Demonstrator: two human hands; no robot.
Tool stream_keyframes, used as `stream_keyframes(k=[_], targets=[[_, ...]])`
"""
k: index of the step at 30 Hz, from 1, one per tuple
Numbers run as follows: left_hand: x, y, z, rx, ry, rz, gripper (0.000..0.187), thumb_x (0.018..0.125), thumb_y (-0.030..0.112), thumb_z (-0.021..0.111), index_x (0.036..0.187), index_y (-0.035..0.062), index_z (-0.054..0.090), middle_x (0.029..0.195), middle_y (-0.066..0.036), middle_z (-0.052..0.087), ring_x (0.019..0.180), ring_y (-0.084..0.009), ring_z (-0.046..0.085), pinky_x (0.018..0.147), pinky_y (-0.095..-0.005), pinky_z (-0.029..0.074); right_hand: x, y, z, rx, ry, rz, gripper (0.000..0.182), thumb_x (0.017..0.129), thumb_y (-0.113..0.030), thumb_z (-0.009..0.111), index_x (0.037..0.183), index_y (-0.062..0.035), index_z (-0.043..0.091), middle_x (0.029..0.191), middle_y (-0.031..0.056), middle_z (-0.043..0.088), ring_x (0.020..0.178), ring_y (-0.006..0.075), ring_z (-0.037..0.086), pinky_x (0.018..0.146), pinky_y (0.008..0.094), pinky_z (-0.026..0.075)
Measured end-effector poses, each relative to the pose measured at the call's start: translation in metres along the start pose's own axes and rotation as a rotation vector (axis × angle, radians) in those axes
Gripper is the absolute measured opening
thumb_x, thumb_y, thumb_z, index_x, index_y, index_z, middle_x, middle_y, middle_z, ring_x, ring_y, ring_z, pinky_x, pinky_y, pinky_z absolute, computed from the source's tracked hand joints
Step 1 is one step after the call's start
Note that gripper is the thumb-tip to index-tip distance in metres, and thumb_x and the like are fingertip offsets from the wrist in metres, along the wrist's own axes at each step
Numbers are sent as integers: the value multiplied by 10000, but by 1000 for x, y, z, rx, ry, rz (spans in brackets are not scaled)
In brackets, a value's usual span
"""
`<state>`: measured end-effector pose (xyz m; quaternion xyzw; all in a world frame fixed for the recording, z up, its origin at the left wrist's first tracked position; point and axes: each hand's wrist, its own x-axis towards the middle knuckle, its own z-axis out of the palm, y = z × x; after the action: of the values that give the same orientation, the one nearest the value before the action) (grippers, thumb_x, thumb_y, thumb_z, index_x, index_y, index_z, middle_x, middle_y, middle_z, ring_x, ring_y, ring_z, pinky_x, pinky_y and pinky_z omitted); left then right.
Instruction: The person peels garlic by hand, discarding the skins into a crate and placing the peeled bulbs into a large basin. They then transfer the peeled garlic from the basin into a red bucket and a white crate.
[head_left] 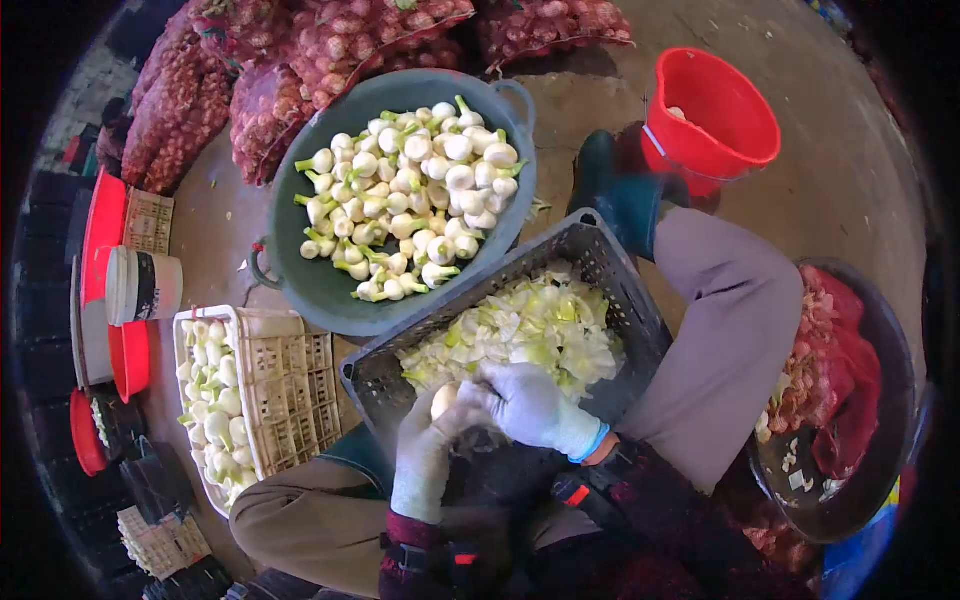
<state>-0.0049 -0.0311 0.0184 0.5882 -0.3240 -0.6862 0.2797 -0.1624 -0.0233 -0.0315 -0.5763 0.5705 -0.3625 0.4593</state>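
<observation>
My left hand (422, 450), in a pale glove, is closed around a whitish onion (444, 401). Against that onion my right hand (532, 405), gloved too, has its fingers pinched together; what they hold is hidden. Both hands are over a black plastic crate (640, 335) between my legs. Loose white and yellow-green onion skins (520, 325) are heaped in this crate. Just beyond it stands a large grey-green basin (330, 295) with many peeled white onions (410, 185), several with short green stems.
To the left, a white crate (290, 390) holds more peeled onions. Red mesh sacks (330, 55) of onions line the back. A red bucket (715, 120) stands far right. At my right, a dark tub (890, 400) contains unpeeled onions and red netting.
</observation>
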Motion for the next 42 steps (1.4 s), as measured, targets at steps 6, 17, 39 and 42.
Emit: stream_keyframes(k=[6, 17, 39, 42], targets=[[10, -26, -15, -164, -65, -10, 471, 887, 294, 640, 1186, -62, 565, 1036, -87, 632, 882, -162, 609, 819, -289, 467, 3, 12, 14, 183, 93, 88, 249, 929, -255, 589, 932, -9, 624, 825, 204, 645, 774, 354, 638, 667, 419, 484], [2, -14, -27, -639, -194, 303, 583, 914, 281, 619, 1368, -4, 390, 1215, -120, 529, 1119, -245, 523, 984, -370, 415, -3, -1, -12, -262, 117, 168, 382, 853, -350, 650, 1007, -3, 607, 822, 181, 672, 761, 350, 659, 664, 457, 506], [20, -17, 11, 238, 192, 109, 363, 950, 58, 529, 1283, -83, 502, 1086, -107, 637, 805, -141, 611, 727, -238, 502, 3, 15, 28, -202, 431, -105, 178, 713, -176, 670, 766, -66, 540, 689, 152, 561, 633, 361, 593, 579, 481, 462], [13, -13, 7, 22, 138, 47, 373, 948, 77, 535, 1280, -88, 498, 1083, -112, 635, 746, -132, 589, 675, -248, 507, 7, 21, 24, -250, 406, -84, 173, 768, -150, 673, 825, -32, 561, 707, 157, 607, 641, 369, 602, 579, 443, 477]])
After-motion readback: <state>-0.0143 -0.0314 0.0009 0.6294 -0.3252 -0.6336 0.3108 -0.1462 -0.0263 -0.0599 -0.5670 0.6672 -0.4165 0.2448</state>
